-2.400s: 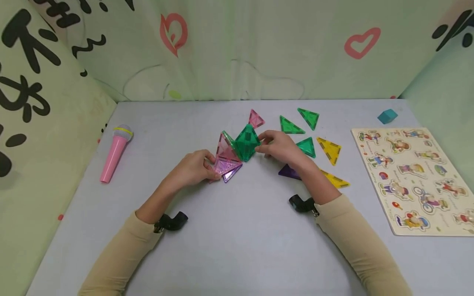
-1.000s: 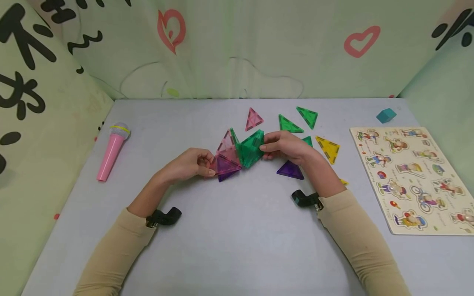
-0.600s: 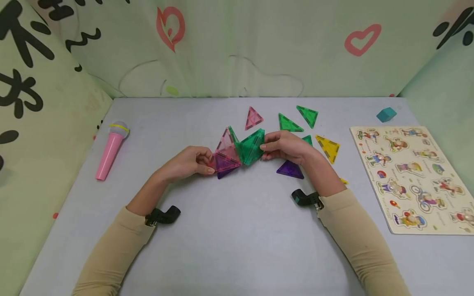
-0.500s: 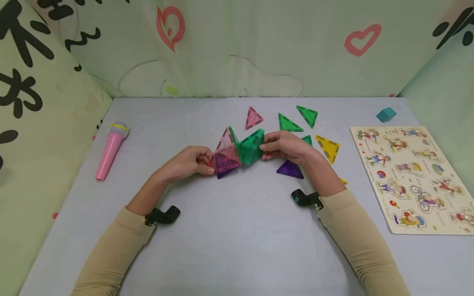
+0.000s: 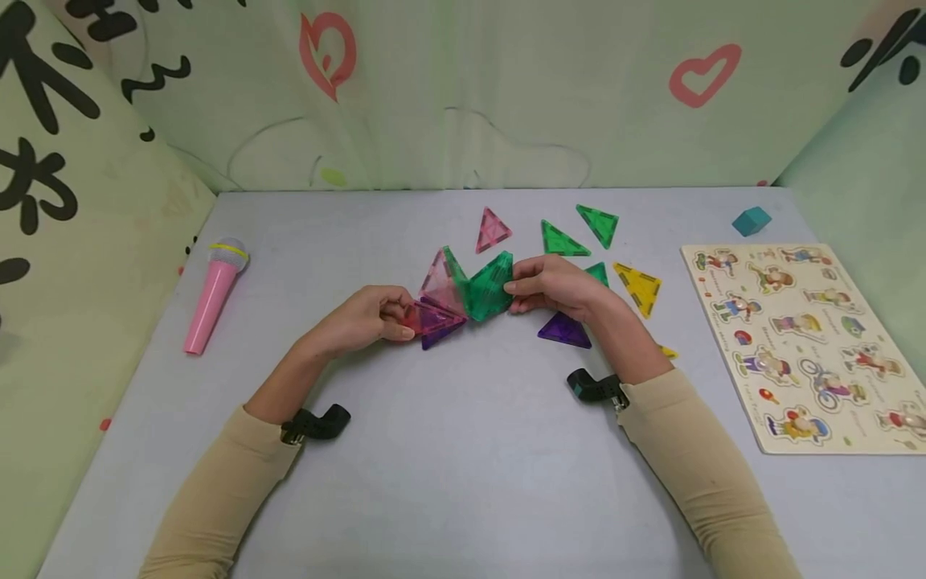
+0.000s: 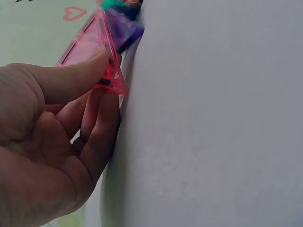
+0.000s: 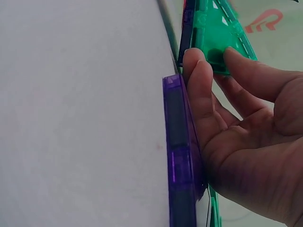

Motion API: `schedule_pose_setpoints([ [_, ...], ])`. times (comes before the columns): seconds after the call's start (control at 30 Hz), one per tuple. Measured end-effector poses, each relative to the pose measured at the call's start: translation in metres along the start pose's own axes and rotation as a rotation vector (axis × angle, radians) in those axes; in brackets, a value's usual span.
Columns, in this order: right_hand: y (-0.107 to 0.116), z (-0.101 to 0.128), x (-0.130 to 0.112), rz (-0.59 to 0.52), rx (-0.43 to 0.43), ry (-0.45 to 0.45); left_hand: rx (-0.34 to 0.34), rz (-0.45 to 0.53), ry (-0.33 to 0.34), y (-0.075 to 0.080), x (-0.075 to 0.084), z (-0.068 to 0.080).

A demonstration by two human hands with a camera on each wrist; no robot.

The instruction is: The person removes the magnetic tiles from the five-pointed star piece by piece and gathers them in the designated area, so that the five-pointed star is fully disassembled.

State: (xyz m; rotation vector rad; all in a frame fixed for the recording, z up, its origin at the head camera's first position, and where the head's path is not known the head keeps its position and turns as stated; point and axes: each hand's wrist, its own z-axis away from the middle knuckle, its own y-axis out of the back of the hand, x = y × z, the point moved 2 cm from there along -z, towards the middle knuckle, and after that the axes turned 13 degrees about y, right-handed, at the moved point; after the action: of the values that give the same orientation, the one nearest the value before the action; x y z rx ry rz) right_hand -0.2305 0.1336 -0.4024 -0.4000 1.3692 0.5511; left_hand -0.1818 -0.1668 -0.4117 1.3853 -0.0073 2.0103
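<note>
Left hand (image 5: 376,315) pinched red-pink tile (image 6: 83,49) between thumb and fingers; right hand (image 5: 553,283) pinched green tile (image 7: 220,35) likewise. Between hands, touching both, sat tilted tile cluster (image 5: 441,281) of pink, green and purple pieces; whether all edges were joined could not be told. Assembly appeared partway: cluster formed, remaining pieces unattached. Purple triangle (image 5: 565,330) lay just before right hand, pink triangle (image 5: 493,231) behind cluster, green triangles (image 5: 563,240) behind right hand, yellow triangle (image 5: 637,288) farther right.
</note>
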Motion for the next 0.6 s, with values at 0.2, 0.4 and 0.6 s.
schedule_pose_setpoints([
  [0.2,-0.001,0.000,-0.001,0.023,-0.001,0.000,0.005,-0.056,-0.005,0.004,-0.001,0.000],
  [0.4,0.000,-0.001,0.000,0.024,-0.005,0.001,0.005,-0.047,0.040,0.012,-0.002,0.003],
  [0.6,0.000,-0.001,0.001,0.019,-0.007,-0.002,0.084,-0.039,0.087,0.027,-0.006,0.004],
])
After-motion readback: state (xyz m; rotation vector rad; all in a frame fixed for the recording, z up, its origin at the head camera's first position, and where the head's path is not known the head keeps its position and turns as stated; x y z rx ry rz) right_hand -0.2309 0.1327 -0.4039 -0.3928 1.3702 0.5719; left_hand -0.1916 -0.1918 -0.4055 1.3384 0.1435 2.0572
